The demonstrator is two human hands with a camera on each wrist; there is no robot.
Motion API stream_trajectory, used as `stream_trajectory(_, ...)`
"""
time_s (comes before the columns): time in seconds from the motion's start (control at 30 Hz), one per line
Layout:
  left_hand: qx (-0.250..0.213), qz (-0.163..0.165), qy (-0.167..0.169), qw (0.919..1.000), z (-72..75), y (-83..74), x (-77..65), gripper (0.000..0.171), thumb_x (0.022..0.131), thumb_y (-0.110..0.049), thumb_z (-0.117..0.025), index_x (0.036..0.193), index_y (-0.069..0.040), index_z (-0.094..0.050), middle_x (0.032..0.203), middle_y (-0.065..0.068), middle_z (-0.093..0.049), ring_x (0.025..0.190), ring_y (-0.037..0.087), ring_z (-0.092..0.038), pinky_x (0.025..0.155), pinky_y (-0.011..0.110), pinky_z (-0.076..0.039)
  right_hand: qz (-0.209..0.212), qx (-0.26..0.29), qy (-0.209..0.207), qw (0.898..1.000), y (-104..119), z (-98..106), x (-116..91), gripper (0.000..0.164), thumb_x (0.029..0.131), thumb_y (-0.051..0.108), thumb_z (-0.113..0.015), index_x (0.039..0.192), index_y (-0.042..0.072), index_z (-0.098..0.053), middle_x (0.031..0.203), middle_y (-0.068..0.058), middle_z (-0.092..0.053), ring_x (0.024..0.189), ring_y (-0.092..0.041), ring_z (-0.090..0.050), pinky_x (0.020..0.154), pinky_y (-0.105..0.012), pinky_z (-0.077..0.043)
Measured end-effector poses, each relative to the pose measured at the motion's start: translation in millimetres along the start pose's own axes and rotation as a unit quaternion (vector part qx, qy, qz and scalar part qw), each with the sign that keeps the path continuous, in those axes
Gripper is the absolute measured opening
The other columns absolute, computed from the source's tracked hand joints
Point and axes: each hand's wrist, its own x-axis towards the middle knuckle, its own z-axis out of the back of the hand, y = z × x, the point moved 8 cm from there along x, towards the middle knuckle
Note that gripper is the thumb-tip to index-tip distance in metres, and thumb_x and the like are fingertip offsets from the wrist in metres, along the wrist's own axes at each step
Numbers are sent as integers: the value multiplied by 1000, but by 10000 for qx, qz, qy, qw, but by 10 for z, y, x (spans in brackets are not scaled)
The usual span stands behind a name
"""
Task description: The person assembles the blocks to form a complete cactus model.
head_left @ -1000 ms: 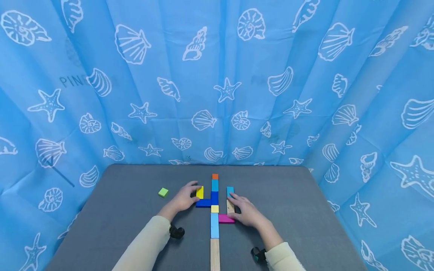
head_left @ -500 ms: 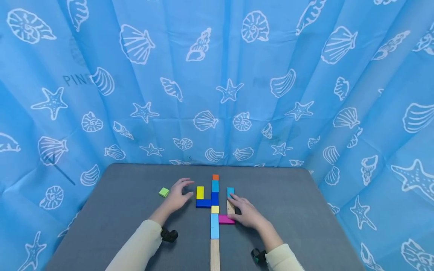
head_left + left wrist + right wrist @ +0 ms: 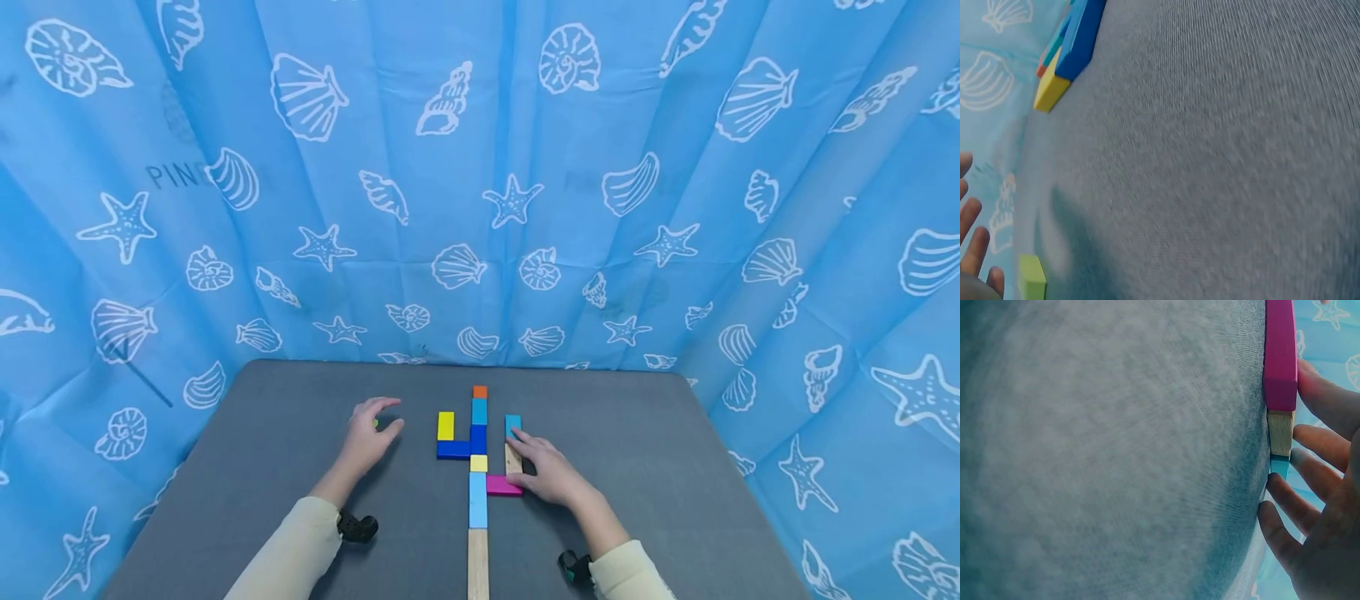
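Note:
My left hand [image 3: 365, 437] hovers over the table with fingers apart, holding nothing. Behind it a green block [image 3: 1032, 277] is mostly hidden in the head view; the left wrist view has it below the fingers. With fairly straight fingers, my right hand [image 3: 551, 471] rests on a natural wood block [image 3: 1280, 433] and the teal block [image 3: 512, 425] beyond it. Its thumb is by the magenta block [image 3: 504, 486]. This branch joins a central row with a light blue block [image 3: 477, 500]. On the row's left, a dark blue block [image 3: 453, 450] meets a yellow block [image 3: 446, 426].
The central row runs from a long wooden block [image 3: 477, 562] at the near edge to an orange block [image 3: 480, 392] at the far end. A grey cloth-covered table [image 3: 637, 433] lies underneath. A blue shell-print curtain [image 3: 480, 208] stands behind and at both sides.
My left hand has let go of the yellow block and moved left, to over the green block. My right hand has stayed on its blocks. The head view has shifted slightly.

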Motion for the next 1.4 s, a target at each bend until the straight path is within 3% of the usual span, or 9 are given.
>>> stream_trajectory(0.3,173,491,147,9985,112,170,-44,54,94,-33,-73,141,-14,-58,149,17,-46,141,42,-31,107,70,-15,-6,5,-10,10000,-8,0,7,70,93,44,-71,152,16,-47,164,-4,-35,147,-38,-34,112,-62,-34)
stream_trajectory(0.6,376,1171,-595,9906,244,405,-83,67,91,-31,-74,146,-4,-47,148,26,-38,137,47,-28,105,69,-20,-8,25,-10,10000,-16,-7,12,71,92,45,-72,152,16,-47,163,-5,-35,147,-38,-34,112,-63,-35)
stream_trajectory(0.77,496,1478,-619,9858,244,490,-145,68,91,-32,-73,144,1,-48,146,29,-39,135,48,-31,107,67,-21,10,-14,-10,10000,-13,-6,15,71,92,45,-72,152,17,-47,164,-4,-35,147,-38,-34,111,-63,-35)
stream_trajectory(1.03,727,1576,-604,9830,230,546,-143,60,92,-28,-72,138,5,-53,137,29,-49,125,46,-41,104,63,-27,27,-7,-4,10000,-13,-14,24,71,92,44,-72,152,16,-47,164,-4,-34,147,-37,-34,112,-62,-34)
stream_trajectory(1.4,960,1356,-596,9843,242,511,-102,44,94,-21,-70,129,4,-63,129,29,-56,120,47,-47,98,62,-34,8,50,-12,10000,-12,-5,4,70,92,43,-72,152,16,-47,164,-5,-35,148,-39,-33,112,-63,-34)
